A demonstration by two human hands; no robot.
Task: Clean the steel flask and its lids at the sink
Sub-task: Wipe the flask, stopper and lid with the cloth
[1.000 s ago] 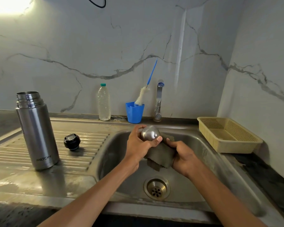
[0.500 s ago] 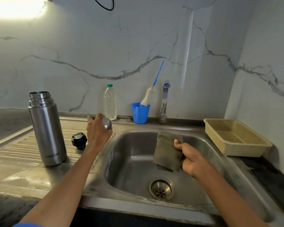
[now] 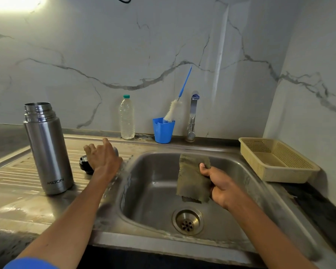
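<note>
My left hand [image 3: 103,158] is out over the ribbed drainboard [image 3: 17,171], fingers curled round the steel cap [image 3: 115,151], just beside the black inner lid [image 3: 85,164]. The flask [image 3: 47,148] stands upright and open, left of that hand. My right hand [image 3: 219,184] pinches the green cloth [image 3: 193,179] above the sink [image 3: 153,191]

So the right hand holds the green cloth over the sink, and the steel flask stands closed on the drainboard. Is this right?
Not quite. In the head view the steel flask stands open, its threaded mouth bare with no lid on. The rest holds: the right hand holds the green cloth over the sink.
</note>
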